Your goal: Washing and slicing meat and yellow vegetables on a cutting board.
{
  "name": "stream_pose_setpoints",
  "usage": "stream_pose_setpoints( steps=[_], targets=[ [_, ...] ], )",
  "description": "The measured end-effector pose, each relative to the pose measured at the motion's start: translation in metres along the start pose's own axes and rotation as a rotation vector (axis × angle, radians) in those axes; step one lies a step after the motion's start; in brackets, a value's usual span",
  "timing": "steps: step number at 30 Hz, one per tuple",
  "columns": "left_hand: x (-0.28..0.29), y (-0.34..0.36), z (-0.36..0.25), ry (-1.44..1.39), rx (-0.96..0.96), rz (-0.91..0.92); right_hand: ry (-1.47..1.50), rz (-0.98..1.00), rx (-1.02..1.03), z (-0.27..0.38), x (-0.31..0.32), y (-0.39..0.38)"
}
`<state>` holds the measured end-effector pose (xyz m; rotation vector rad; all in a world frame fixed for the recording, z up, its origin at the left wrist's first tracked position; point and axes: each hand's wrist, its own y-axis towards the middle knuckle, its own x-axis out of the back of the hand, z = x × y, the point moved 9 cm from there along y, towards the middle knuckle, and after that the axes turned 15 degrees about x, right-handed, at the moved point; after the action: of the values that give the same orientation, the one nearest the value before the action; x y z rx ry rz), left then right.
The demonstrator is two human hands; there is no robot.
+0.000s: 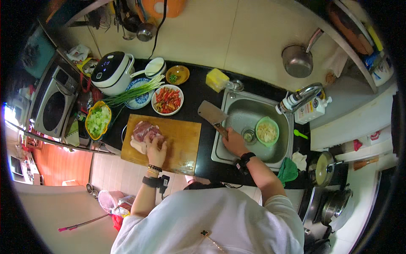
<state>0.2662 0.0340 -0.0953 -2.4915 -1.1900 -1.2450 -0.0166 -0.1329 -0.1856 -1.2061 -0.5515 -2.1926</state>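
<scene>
A piece of raw meat (144, 129), dark red with a pale fatty edge, lies on the left half of a wooden cutting board (181, 137). My left hand (157, 152) rests on its near right side, the fingers bent over it and gripping it. Over the left rim of the sink (242, 111), my right hand (235, 144) is closed round the handle of a cleaver (212, 113). The wide blade points up and to the left, over the dark counter and apart from the meat. Inside the sink sits a green bowl (276, 132) with pale sliced pieces.
Behind the board stand a white bowl of chopped red chilies (168, 100), spring onions (141, 89) across a blue-patterned plate, and a rice cooker (111, 73). A yellow basket of chopped greens (99, 120) is at left. The faucet (311, 91) rises behind the sink; a green cloth (288, 170) lies nearby.
</scene>
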Motion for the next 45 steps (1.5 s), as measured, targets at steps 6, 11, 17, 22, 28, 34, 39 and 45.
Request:
stream_pose_setpoints(
  steps=[6,11,17,22,28,34,39,45],
  targets=[
    [-0.001,-0.004,0.000,-0.043,0.034,0.076,-0.005,-0.156,0.059,-0.018,0.060,0.097],
    [0.012,-0.012,-0.012,-0.043,0.018,0.032,-0.121,-0.254,0.075,-0.023,0.088,0.176],
    [0.025,-0.018,0.025,-0.154,0.087,0.057,0.236,-0.331,0.144,0.000,0.108,0.213],
    [0.017,-0.010,0.012,-0.160,0.081,0.186,0.494,-0.336,0.261,0.035,0.161,0.178],
    [-0.028,-0.008,-0.069,-0.337,-0.203,0.442,0.735,-0.243,0.227,0.096,0.160,0.084],
    [-0.070,-0.050,-0.168,-0.435,-0.573,0.710,0.314,-0.330,0.145,0.129,0.148,-0.006],
    [-0.079,-0.081,-0.199,-0.564,-0.741,0.804,0.387,-0.410,0.004,0.077,0.149,-0.057],
    [-0.095,-0.086,-0.244,-0.591,-0.591,0.753,1.368,-0.605,-0.384,0.007,0.071,-0.119]
  ],
)
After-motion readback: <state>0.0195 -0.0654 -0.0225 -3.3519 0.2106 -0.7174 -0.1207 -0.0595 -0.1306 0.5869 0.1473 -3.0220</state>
